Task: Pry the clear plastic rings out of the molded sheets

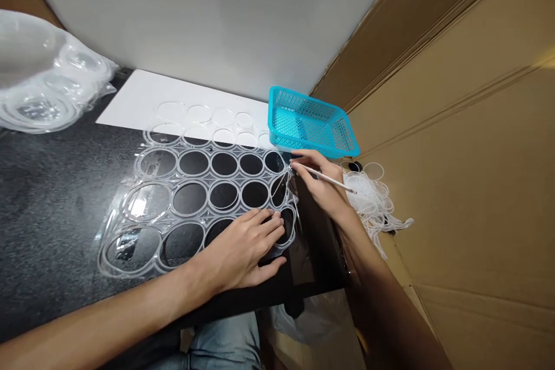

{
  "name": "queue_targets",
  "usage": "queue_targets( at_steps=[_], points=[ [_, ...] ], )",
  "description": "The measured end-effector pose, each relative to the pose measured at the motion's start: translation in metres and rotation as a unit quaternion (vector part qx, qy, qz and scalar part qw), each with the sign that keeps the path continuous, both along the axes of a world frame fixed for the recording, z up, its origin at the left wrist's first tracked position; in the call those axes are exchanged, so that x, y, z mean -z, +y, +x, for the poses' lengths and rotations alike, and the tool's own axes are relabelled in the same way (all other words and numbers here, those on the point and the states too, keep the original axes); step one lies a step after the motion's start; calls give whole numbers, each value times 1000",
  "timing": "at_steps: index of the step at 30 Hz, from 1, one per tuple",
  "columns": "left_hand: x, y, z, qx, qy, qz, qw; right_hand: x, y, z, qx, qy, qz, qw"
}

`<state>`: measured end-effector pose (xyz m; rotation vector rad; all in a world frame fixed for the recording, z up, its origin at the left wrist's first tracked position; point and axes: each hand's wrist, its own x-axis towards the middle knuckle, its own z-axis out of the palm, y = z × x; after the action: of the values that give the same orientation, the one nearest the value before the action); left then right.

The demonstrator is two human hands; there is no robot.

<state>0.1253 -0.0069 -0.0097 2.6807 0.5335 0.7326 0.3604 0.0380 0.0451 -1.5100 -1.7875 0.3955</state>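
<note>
The right grip (pixel 323 185) is pinched on a thin white tool (pixel 326 177), its tip at the clear ring sheet's (pixel 211 179) edge, probably for fine control. The left grip (pixel 246 245), clamped on nothing with its thumb apart, rests over the sheet, likely steadying it on the counter (pixel 60 202). Just beyond the right grip stands a blue basket (pixel 312 127), seemingly for easy reach.

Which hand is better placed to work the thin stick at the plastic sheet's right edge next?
Probably the right hand: it holds the thin stick at that edge. The left hand rests on the plastic sheet, apparently steadying it.
</note>
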Motion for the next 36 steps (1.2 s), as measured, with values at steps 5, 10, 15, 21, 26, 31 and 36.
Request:
queue_targets(
  at_steps=[5,10,15,21,26,31,36],
  points=[
    [0,-1,-1,0,0,-11,1000,-8,36,-1,13,52,8,999],
    [-1,1,-1,2,-5,-10,1000,-15,52,-9,3,70,-4,998],
    [0,2,-2,8,-7,-13,1000,-19,58,-8,18,77,5,997],
    [1,3,-3,9,29,12,999,-19,57,-8,16,92,3,996],
    [1,2,-2,3,45,28,999,-27,33,-15,4,99,-16,995],
    [1,1,-1,-7,39,39,998,-27,-28,-17,6,76,-65,995],
    [1,3,-1,-11,37,47,998,4,-80,-14,35,67,-72,995]
  ],
)
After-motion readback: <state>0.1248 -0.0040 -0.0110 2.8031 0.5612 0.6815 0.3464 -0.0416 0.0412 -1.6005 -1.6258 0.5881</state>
